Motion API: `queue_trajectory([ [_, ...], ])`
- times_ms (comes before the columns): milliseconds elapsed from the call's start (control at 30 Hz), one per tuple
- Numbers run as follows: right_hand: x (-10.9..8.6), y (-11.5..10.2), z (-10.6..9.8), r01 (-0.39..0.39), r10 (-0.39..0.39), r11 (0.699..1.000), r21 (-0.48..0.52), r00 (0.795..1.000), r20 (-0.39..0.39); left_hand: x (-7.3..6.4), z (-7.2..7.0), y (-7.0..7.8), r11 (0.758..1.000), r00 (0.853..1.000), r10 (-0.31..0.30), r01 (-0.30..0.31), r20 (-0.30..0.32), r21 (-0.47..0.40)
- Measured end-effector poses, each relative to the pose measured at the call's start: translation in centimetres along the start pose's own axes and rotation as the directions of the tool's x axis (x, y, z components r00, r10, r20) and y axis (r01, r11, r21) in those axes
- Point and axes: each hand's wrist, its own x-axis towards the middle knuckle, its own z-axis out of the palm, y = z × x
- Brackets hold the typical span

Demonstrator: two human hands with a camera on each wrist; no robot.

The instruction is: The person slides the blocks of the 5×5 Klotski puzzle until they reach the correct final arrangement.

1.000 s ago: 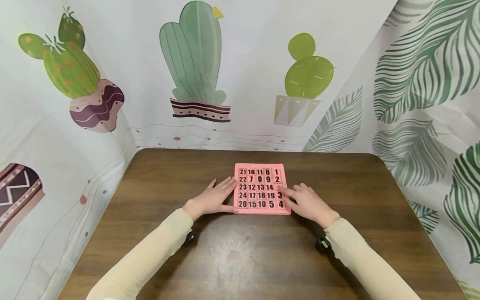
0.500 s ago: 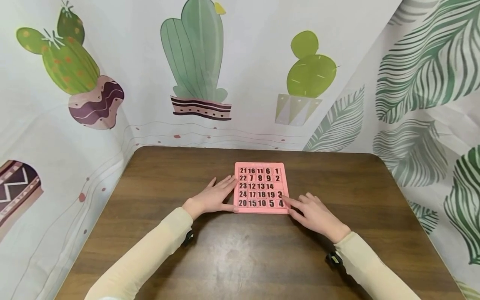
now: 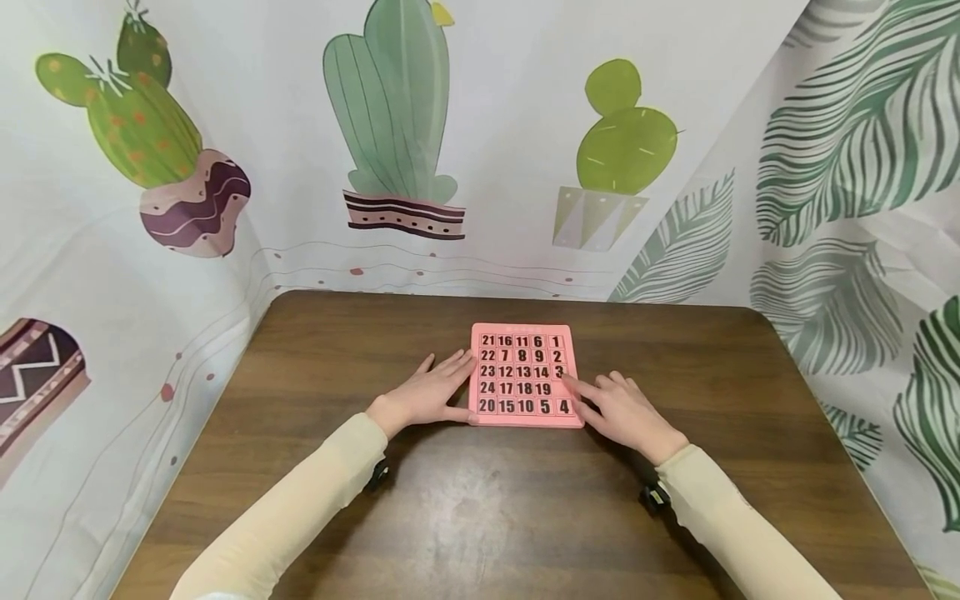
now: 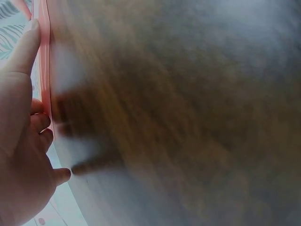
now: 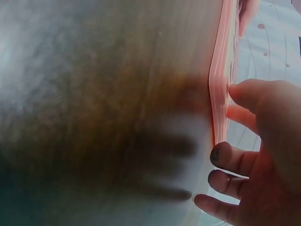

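Observation:
A pink number slide puzzle (image 3: 522, 380) with black numerals lies flat on the table. My left hand (image 3: 423, 395) rests at its left edge, fingers stretched out, thumb near the lower left corner. In the left wrist view, thumb and fingers touch the pink rim (image 4: 44, 61). At the opposite edge is my right hand (image 3: 628, 418), its index finger extended to the 3 tile (image 3: 559, 372) in the right column. The gap sits just below that tile, above the 4 tile (image 3: 564, 407). In the right wrist view, the other fingers hang loosely by the puzzle's side (image 5: 217, 89).
The brown wooden table (image 3: 465, 517) reaches back to a white wall cloth (image 3: 517, 108) printed with cacti and leaves. Dark wrist cameras sit under both sleeves, the right one (image 3: 654, 498) near the table surface.
The 3 tile has slid up one row, so the gap is now below it. My right hand first drew back toward the lower right, then moved up and left. My left hand stays put.

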Motion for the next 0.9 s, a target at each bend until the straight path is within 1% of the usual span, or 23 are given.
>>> queue_trajectory([
  [200,-1.2,-0.5,-0.4,0.041,-0.041,0.999,0.023,0.999,-0.015,0.0,0.2,-0.1,1.0,1.0,0.002,-0.002,0.003,-0.002],
  [400,-3.3,-1.0,-0.7,0.123,-0.122,0.991,0.046,0.992,-0.038,0.1,0.3,-0.2,1.0,1.0,0.0,0.0,0.005,-0.004],
  [500,-4.0,-1.1,-0.6,0.163,-0.161,0.986,0.035,0.986,-0.055,0.1,0.2,-0.2,1.0,1.0,0.007,-0.007,-0.002,-0.006],
  [667,-4.0,-1.1,-0.5,0.177,-0.175,0.984,0.013,0.981,-0.084,0.2,0.2,-0.4,1.0,1.0,0.015,-0.015,-0.017,0.004],
  [767,-3.5,-1.2,-0.6,0.162,-0.161,0.987,0.009,0.983,-0.087,0.1,0.2,-0.5,1.0,1.0,0.018,-0.018,-0.017,0.005],
  [900,-2.7,-1.0,-0.6,0.141,-0.142,0.99,-0.023,0.986,-0.084,0.2,0.4,-0.5,1.0,1.0,0.018,-0.018,-0.013,0.003],
])
